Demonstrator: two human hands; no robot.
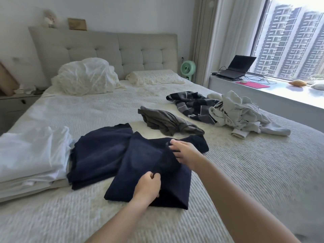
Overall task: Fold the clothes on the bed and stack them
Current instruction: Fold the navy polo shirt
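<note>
While both hands worked on it, a dark blue garment (pixel 140 165) lay on the bed (pixel 245 172), close to the person. The left hand (pixel 148 185) pinched a fold of this cloth near its front edge, with the fingers curled tight around it. The right hand (pixel 185 152) gripped the same cloth farther back, and its fingers were bent over a raised fold.

Just to the left lay a second dark blue garment (pixel 98 155), already folded flat, and the 2 blue pieces touched. Beside that one sat a stack of folded white clothes (pixel 29 155).

Behind the hands lay 3 unfolded things. A grey-brown garment (pixel 166 121) was bunched up nearest. A dark striped garment (pixel 192 104) lay past it, and a pale grey sweatshirt (pixel 243 114) was heaped to its right, touching it.

At the head of the bed were a crumpled white pillow (pixel 85 76) and a flat cream pillow (pixel 156 77). A green fan (pixel 188 68) stood beside the bed. A laptop (pixel 235 67) sat open on the window ledge (pixel 280 92).
</note>
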